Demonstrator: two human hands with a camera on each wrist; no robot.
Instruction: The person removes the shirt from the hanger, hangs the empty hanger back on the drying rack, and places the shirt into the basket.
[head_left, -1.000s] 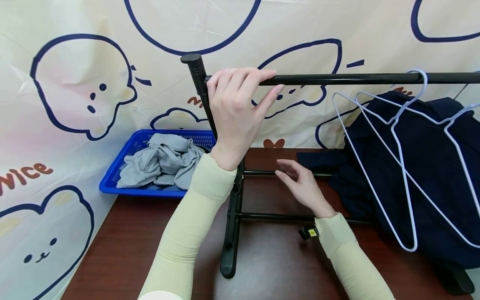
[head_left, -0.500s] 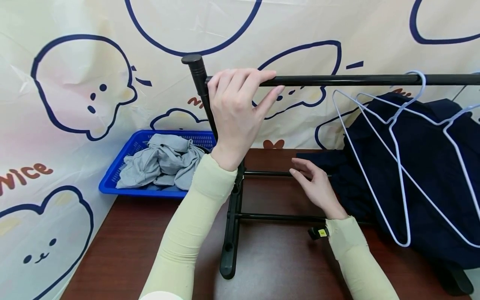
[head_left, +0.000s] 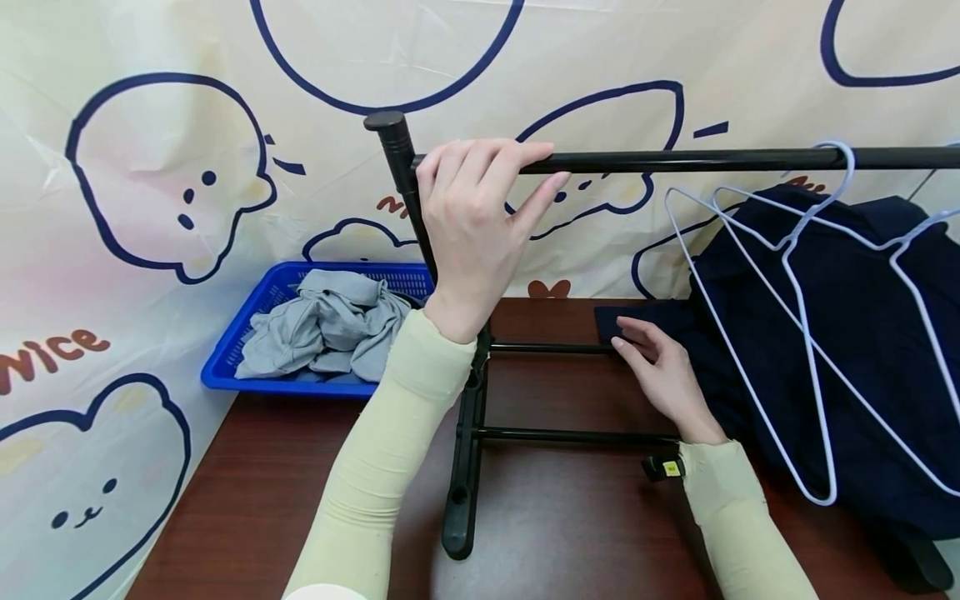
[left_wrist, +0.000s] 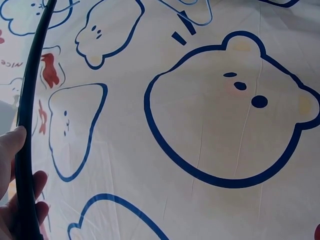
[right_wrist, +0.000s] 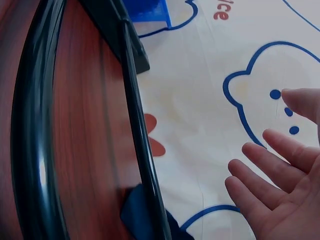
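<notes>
Left hand (head_left: 476, 217) grips the black top rail (head_left: 675, 160) near its left end, just beside the end post (head_left: 397, 150); left wrist view shows thumb one side, fingers the other. Right hand (head_left: 663, 367) holds nothing, fingers loosely extended, thumb apart; it's well below the top rail, near the navy garment (head_left: 862, 283), can't tell if touching. Navy garment sits below the top rail, toward its right part, behind pale hangers (head_left: 808, 217); one hook visibly loops over the top rail. Blue basket (head_left: 217, 360) with grey cloth (head_left: 322, 321) inside, lower than the top rail, off past its left end. Brown table (head_left: 300, 483) underneath, below the top rail.
</notes>
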